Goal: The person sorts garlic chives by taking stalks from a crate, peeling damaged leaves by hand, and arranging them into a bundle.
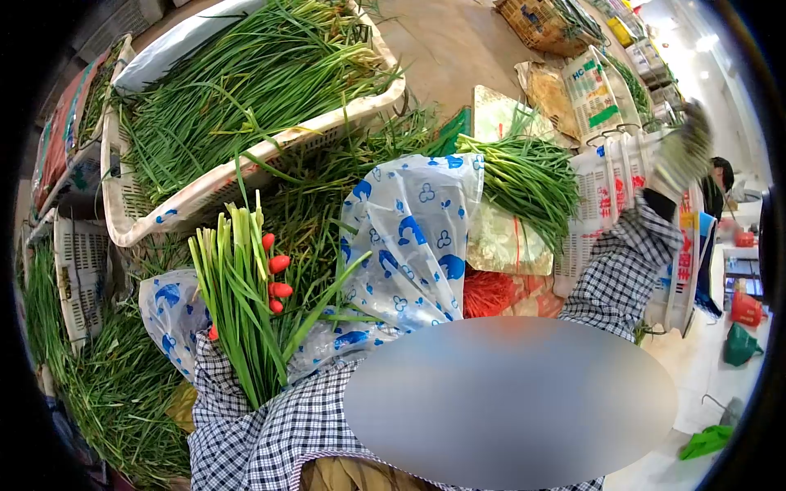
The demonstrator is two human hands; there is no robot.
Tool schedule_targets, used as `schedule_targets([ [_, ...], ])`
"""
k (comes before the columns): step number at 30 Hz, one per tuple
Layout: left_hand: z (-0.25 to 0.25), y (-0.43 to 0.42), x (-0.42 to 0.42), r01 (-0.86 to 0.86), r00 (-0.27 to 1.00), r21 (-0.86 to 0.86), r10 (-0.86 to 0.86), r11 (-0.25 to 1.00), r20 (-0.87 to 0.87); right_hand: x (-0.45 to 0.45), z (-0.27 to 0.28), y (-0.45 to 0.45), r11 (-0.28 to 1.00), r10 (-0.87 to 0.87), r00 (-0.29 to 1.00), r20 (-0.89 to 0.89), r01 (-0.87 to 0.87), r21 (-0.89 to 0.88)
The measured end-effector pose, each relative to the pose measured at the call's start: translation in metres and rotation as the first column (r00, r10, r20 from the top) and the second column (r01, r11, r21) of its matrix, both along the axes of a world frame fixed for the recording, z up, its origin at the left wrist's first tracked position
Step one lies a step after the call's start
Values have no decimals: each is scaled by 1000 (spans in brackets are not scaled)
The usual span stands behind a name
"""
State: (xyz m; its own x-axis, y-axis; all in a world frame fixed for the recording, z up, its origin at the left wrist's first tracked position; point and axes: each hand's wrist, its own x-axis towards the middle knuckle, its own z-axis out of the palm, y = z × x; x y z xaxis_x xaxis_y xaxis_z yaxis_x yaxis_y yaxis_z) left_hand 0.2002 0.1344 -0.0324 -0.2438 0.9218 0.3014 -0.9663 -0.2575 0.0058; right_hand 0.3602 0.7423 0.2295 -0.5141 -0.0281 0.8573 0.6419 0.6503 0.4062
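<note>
- Red fingertips show beside a bunch of green stalks (246, 319) at a produce workplace, where the left hand (279, 263) is closed around the bunch, its palm hidden behind the greenery.
- The bunch stands nearly upright in front of the left checked sleeve (219, 376), pale cut ends at the top, a few long leaves splaying to the right.
- The right hand (684, 151), apparently gloved, is raised at the end of another checked sleeve (610, 270), near white crates with red lettering (602, 196); motion blur makes it impossible to tell how far open it is, or whether it has hold of anything.
- A clear plastic sheet with blue prints (401, 237) drapes between the arms.
- Just beyond the sheet, a smaller bundle of greens (532, 180) lies across a pale, stained board (512, 241), with red strands (485, 293) gathered below.
- Long green leaves (254, 74) fill a large white crate (270, 149) beyond the held bunch, while loose greens (115, 393) are heaped at lower left.
- A dark-haired person (722, 176) is partly visible in the background at far right.
</note>
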Motion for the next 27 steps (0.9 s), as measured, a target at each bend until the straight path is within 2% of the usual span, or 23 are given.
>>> schedule_targets([
  [1, -5, -3, -3, 23, 999, -27, -22, 999, 30, -3, -15, 8, 1000, -4, 996, 86, 1, 27],
  [2, -8, -7, -3, 38, 997, -58, -35, 998, 63, -13, -53, 4, 912, 218, 970, 106, -164, -375],
  [3, -6, -10, -3, 15, 1000, -98, -12, 995, 25, -22, -91, -1, 581, 415, 906, -87, -337, -741],
  [4, -4, -12, -2, -51, 997, -109, 44, 993, -67, -31, -128, -7, 231, 396, 864, -312, -422, -877],
  [5, -1, -15, -1, -118, 983, -117, 99, 986, -157, -32, -173, -10, 283, 408, 903, -134, -264, -922],
  [7, 4, -18, -1, -84, 996, -173, 86, 981, 4, -34, -261, -15, 418, 431, 871, 236, 39, -908],
  [8, 6, -19, -1, -69, 993, -197, 88, 978, 85, -39, -270, -28, 321, 527, 788, 317, 160, -934],
  [10, 10, -26, 6, -189, 980, -343, 197, 920, -11, -37, -256, -52, 66, 595, 799, 90, 63, -996],
  [12, 22, -26, 19, -372, 928, -429, 333, 823, -165, -32, -211, -77, -242, 672, 728, -137, 41, -969],
  [13, 19, -29, 20, -393, 919, -429, 329, 813, -218, -29, -196, -67, -155, 746, 664, -57, 89, -984],
  [14, 16, -30, 20, -413, 907, -422, 324, 807, -268, -30, -189, -65, 65, 761, 648, 39, -15, -998],
  [16, 17, -29, 22, -411, 908, -448, 313, 794, -279, -36, -141, -125, -49, 656, 752, -62, -39, -998],
  [18, 18, -25, 24, -444, 876, -425, 284, 789, -390, -42, -104, -195, -457, 581, 793, -184, 130, -880],
  [19, 25, -23, 25, -444, 879, -455, 276, 772, -389, -44, -100, -230, -618, 634, 746, -204, 330, -714],
  [20, 26, -23, 25, -454, 869, -447, 273, 771, -412, -45, -99, -263, -704, 677, 694, -246, 514, -490],
  [21, 22, -24, 26, -455, 861, -418, 269, 786, -432, -38, -128, -296, -435, 886, 377, -271, 471, -767],
  [22, 19, -26, 25, -456, 852, -390, 268, 800, -449, -43, -156, -325, 20, 970, 194, 148, 540, -841],
  [23, 22, -29, 27, -441, 869, -443, 249, 780, -427, -50, -157, -360, 337, 896, 65, 440, 546, -767],
  [24, 23, -29, 28, -456, 854, -433, 246, 778, -457, -49, -181, -371, 256, 923, 138, 359, 476, -841],
  [25, 42, -27, 27, -434, 867, -538, 172, 722, -469, -52, -197, -385, 179, 942, 195, 272, 395, -901],
  [26, 60, -28, 28, -410, 879, -639, 96, 651, -466, -57, -199, -386, 165, 957, 175, 232, 330, -929],
  [27, 54, -33, 26, -424, 853, -670, 19, 609, -522, -66, -192, -391, 149, 969, 151, 194, 264, -953],
])
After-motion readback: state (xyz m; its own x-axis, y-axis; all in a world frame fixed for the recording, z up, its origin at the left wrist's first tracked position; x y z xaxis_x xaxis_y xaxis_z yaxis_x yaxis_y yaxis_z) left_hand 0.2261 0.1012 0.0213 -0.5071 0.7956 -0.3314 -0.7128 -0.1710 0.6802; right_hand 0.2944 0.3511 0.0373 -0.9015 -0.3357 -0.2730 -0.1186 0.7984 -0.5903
